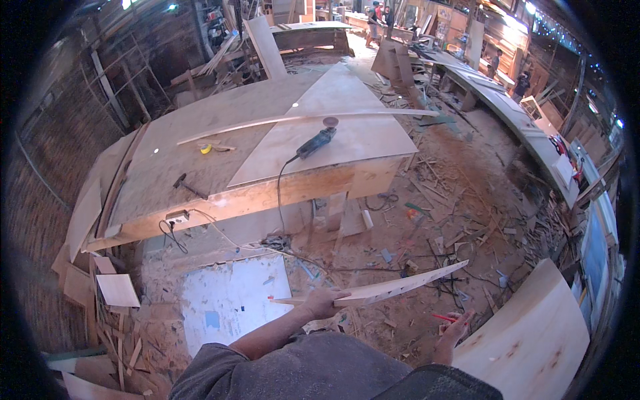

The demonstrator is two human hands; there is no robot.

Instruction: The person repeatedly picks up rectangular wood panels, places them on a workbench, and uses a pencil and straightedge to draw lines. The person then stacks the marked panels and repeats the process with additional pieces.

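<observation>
Curved wooden strip [407,285] is in your left grip [325,301], held above the floor [413,220], on the near side of the big worktop [227,110] and well apart from it. Left grip closed around the strip toward its left end; the longer part runs out right and slightly far, with dark marks along its near edge. Your right grip [455,330] is near the strip, to its right, fingers curled in on a slim red pencil [441,317], tip pointing left; not touching the strip.

On the worktop: angle grinder [316,144], disc end far, lying on a pale panel [347,87] at the right; its cord drops over the near edge. Long batten [240,125] crosses beyond the grinder, right end poking past the worktop. Small yellow round item [205,149] left of the grinder, hammer [191,187] nearer and further left. White socket box [178,217] at the worktop's near face.

White sheet [233,300] on the floor to your left, pale board [533,333] near right. Scraps litter the floor; people [375,23] far off.
</observation>
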